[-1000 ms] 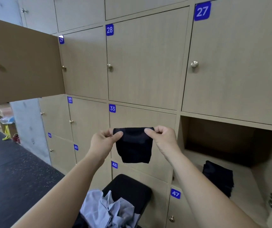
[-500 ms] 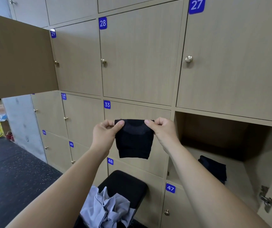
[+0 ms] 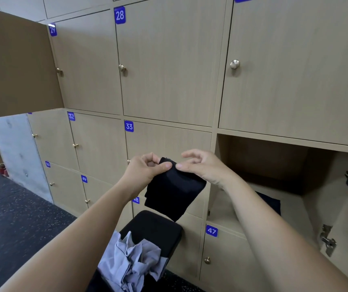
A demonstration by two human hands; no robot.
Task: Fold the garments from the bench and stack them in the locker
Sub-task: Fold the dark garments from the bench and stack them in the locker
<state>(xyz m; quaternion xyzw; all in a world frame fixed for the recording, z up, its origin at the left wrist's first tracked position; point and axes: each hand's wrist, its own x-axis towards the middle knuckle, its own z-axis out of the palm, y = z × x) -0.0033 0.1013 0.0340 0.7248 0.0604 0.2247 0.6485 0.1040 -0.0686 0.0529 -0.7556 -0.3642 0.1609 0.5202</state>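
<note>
Head view: you hold a small black garment point(image 3: 173, 190) in the air before the closed door numbered 33, above the far end of the bench point(image 3: 154, 226) and just left of the open locker point(image 3: 274, 161). Your left hand point(image 3: 145, 167) pinches the garment's upper edge between thumb and curled fingers. Your right hand point(image 3: 202, 165) sits close beside it, thumb tip on the same edge and upper fingers lifted, loosely bent, clear of the cloth. Whether its lower fingers grip the fabric behind cannot be told. The garment hangs doubled into a compact, tilted rectangle, its lower corner pointing toward the bench. By this evidence the step in hand is the last fold, or a regrasp, of this piece. The next move calls for one secure grip so the layers do not slip open, then a carry rightward into the locker. There a folded dark garment point(image 3: 271, 202) lies on the locker floor, partly hidden by your right forearm; set the new piece squarely on it. Both forearms reach forward and upward, converging at the garment. A crumpled grey garment point(image 3: 131, 258) lies unfolded on the bench, so work is left to do.
</note>
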